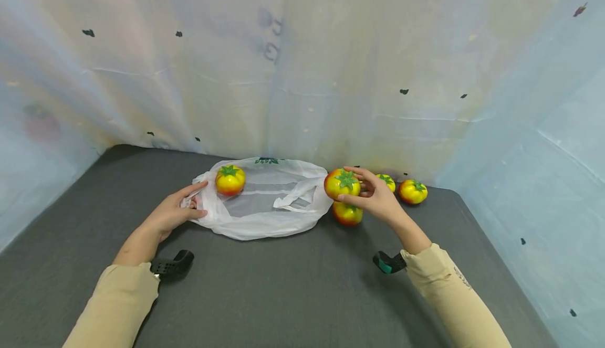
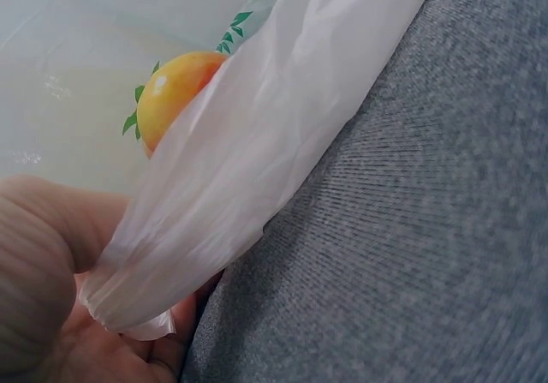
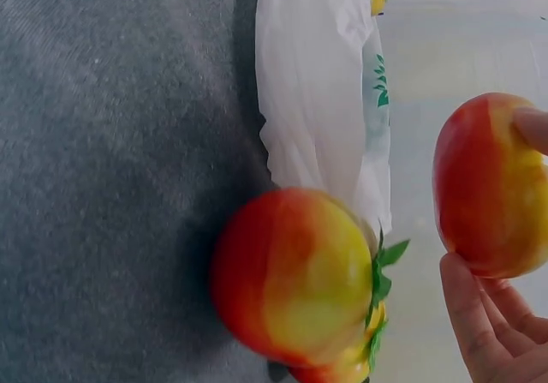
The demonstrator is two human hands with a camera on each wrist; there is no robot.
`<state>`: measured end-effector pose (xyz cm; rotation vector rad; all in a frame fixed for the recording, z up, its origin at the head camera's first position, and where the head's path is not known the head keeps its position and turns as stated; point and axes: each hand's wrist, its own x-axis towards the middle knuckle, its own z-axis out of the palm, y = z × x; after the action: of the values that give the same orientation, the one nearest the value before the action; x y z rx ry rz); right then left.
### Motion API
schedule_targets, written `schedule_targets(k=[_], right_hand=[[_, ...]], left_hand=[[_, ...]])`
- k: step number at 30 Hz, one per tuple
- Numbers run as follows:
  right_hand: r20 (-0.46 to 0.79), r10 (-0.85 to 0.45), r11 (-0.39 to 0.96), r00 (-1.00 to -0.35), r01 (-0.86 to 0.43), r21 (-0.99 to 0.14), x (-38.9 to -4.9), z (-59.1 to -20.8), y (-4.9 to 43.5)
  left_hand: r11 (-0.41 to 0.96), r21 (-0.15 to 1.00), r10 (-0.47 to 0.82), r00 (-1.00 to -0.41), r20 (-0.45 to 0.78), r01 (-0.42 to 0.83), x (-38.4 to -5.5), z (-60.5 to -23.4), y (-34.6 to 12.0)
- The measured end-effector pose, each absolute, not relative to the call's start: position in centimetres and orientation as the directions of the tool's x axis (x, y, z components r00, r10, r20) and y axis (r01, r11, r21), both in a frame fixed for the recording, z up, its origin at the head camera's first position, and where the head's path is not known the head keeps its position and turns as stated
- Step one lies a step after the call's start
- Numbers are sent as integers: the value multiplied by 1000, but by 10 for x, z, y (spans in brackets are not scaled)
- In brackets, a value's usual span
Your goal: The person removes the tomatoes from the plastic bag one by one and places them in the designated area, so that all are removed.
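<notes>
A white plastic bag (image 1: 264, 228) lies on the table with its opening spread wide. My left hand (image 1: 172, 214) grips the bag's left end between thumb and fingers; in the left wrist view the film (image 2: 248, 143) bunches into the palm. One yellow-red tomato (image 1: 230, 181) with a green star-shaped top sits inside the bag's left part. Above the bag's right edge, my right hand (image 1: 380, 198) holds another tomato (image 1: 339, 186) by its sides, raised off the table. Just below it, a third tomato (image 3: 295, 276) rests on the table beside the bag.
Two more tomatoes stand behind and right of my right hand: one partly hidden (image 1: 386, 181) and one in full view (image 1: 413, 192). The dark grey table (image 1: 279, 295) ends at a pale hanging sheet (image 1: 331, 101) behind, with a bluish sheet (image 1: 534, 190) along the right side.
</notes>
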<state>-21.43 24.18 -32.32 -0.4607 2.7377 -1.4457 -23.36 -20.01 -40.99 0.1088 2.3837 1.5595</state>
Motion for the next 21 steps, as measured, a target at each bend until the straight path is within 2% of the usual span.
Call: schedule_targets(k=[12, 21], right_hand=[[111, -158, 577, -981, -183, -796, -211, -324, 272], [94, -134, 631, -986, -158, -760, -211, -330, 285]], left_hand=[[417, 905, 216, -959, -185, -81, -234, -412, -199], [416, 905, 214, -958, -190, -87, -233, -411, -201]])
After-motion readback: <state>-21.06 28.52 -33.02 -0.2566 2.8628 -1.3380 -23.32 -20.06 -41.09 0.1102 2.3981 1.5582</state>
